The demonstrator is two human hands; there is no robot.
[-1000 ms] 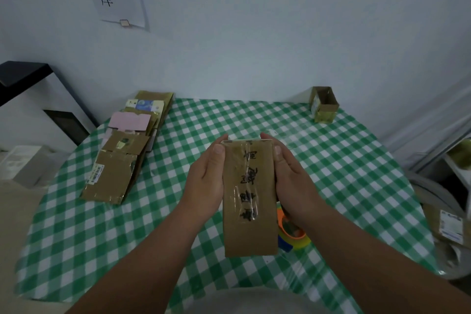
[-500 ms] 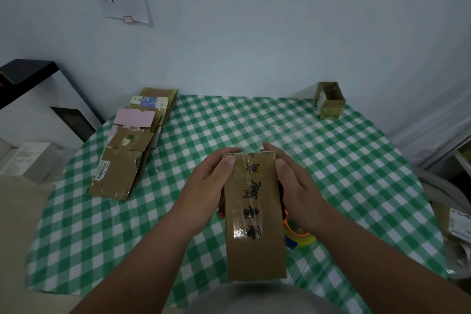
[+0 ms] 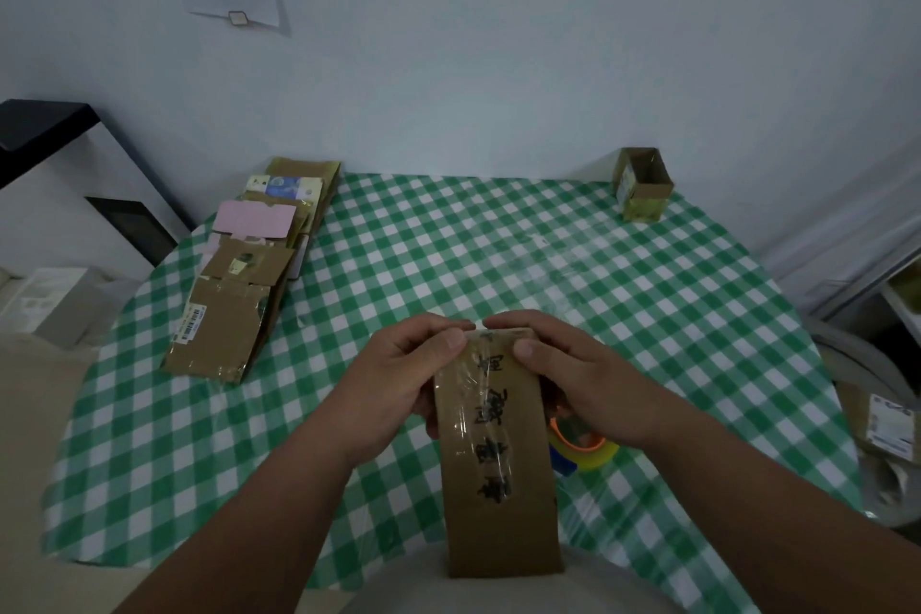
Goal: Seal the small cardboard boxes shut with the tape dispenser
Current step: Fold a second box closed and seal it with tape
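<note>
**Colours I saw on the tabletop**

From my remote seat, the tabletop [image 3: 448,264] wore a green-and-white check. The flat box [image 3: 498,479] was plain brown with black characters. I saw the tape roll [image 3: 588,451] in yellow, orange and blue. The far stack [image 3: 234,309] was brown, with one pink card [image 3: 251,219].

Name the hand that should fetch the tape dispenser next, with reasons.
Right, probably. The tape dispenser lies directly under the right hand; the left hand sits across the flattened box, which both hands grip.
</note>
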